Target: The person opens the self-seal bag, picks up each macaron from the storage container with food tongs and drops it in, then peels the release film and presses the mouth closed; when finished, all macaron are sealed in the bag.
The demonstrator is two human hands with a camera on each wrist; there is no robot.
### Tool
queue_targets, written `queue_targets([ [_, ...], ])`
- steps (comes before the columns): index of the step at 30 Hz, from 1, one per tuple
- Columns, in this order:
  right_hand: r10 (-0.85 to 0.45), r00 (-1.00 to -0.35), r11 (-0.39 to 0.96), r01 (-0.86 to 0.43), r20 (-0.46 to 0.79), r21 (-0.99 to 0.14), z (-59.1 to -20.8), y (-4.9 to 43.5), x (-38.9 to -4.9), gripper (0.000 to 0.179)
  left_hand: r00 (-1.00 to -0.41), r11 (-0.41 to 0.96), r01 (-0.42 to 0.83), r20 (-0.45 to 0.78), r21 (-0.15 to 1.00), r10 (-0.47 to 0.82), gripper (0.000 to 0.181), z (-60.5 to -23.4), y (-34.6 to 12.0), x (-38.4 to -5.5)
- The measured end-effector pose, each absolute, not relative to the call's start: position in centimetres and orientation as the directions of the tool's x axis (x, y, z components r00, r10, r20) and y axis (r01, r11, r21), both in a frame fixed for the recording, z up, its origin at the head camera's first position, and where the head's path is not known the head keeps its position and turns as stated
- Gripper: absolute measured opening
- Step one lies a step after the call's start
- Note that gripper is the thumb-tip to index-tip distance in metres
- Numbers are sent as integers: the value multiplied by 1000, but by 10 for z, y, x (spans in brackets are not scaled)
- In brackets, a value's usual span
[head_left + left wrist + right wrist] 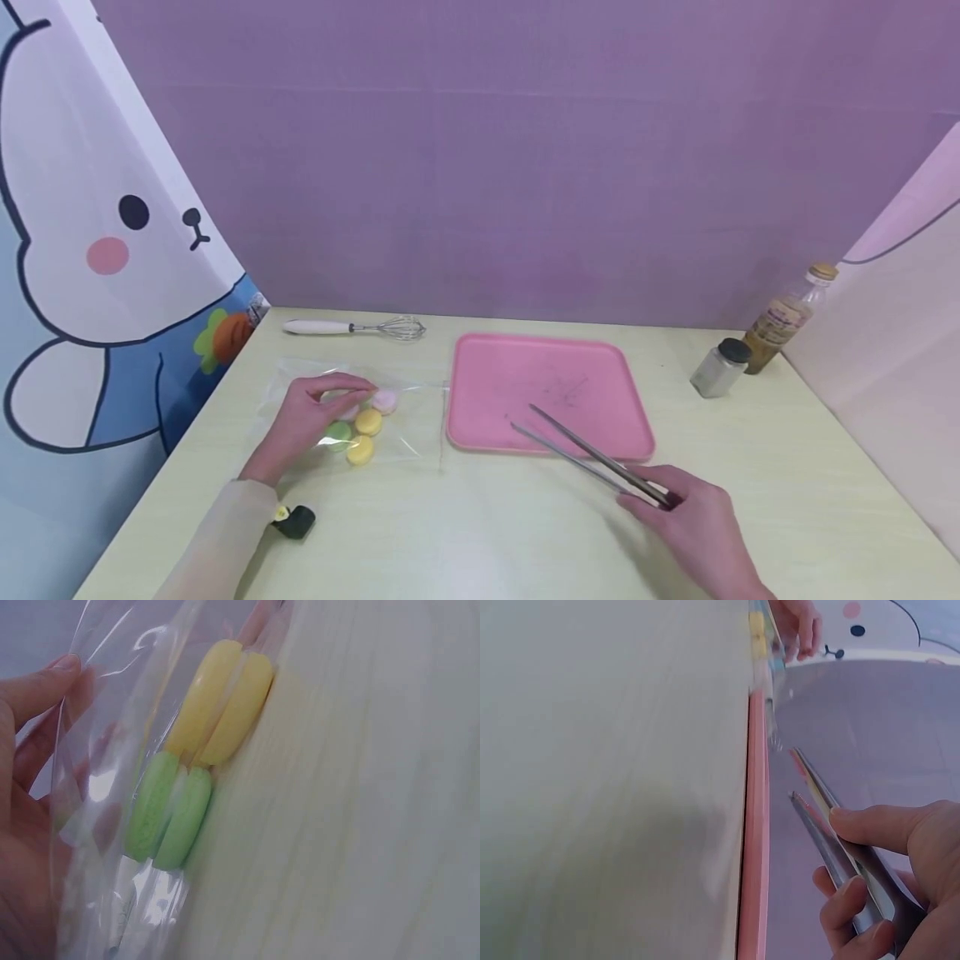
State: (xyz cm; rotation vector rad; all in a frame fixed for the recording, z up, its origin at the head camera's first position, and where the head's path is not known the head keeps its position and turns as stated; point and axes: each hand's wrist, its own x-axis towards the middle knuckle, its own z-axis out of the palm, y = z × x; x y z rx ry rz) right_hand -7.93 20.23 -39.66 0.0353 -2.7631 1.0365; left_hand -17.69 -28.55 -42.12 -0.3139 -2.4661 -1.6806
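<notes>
My left hand point(306, 418) pinches the upper film of a clear plastic bag point(412, 417) between thumb and fingers, as the left wrist view shows. Inside the bag are several macarons: a yellow macaron point(219, 701), a green macaron point(169, 810) and a pink macaron point(385, 401) among them. My right hand point(693, 521) holds a pair of metal tongs point(592, 457) near their joined end. The tongs' tips are spread apart with nothing between them, over the pink tray point(487, 358). The left hand hides part of the bag.
A whisk point(352, 327) with a white handle lies at the back left. On the right stand a black-capped shaker point(720, 368) and a corked bottle point(783, 325). By my left sleeve sits a small dark object point(297, 522). A purple backdrop rises behind the table.
</notes>
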Motion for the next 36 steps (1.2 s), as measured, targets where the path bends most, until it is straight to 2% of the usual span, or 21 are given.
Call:
queue_targets([
  [10, 111, -954, 792, -84, 278, -604, -397, 235, -68, 34, -963, 362, 270, 252, 892, 98, 17, -420, -285, -177],
  [23, 253, -932, 794, 46, 260, -607, -397, 275, -59, 39, -968, 348, 250, 233, 903, 90, 16, -419, -285, -176],
  [36, 383, -909, 815, 250, 162, -522, -405, 333, -65, 49, -966, 333, 259, 239, 907, 99, 17, -420, -285, -177],
])
